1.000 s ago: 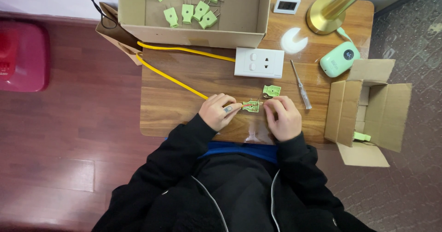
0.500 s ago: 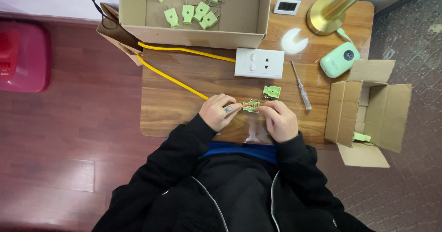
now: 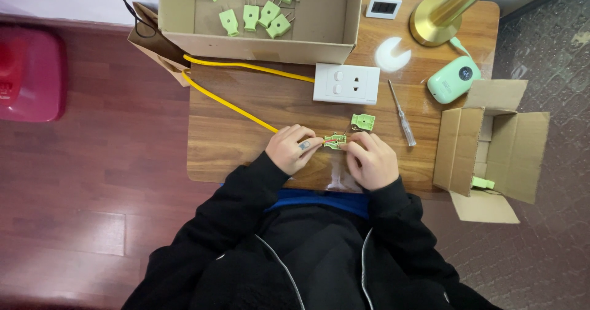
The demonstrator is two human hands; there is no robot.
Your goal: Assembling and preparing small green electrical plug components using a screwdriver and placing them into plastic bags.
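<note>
Your left hand [image 3: 293, 148] is closed around the end of the yellow cable [image 3: 230, 104], and your right hand [image 3: 370, 158] pinches the open green plug [image 3: 335, 141] between them, at the table's [image 3: 246, 144] front edge. The plug's cover [image 3: 363, 122] lies just beyond your right hand, with the screwdriver [image 3: 402, 113] beside it and the white socket [image 3: 346, 83] farther back.

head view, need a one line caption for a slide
Both hands, left hand and right hand, hold a green plug part on the yellow cable over a wooden table.
</note>
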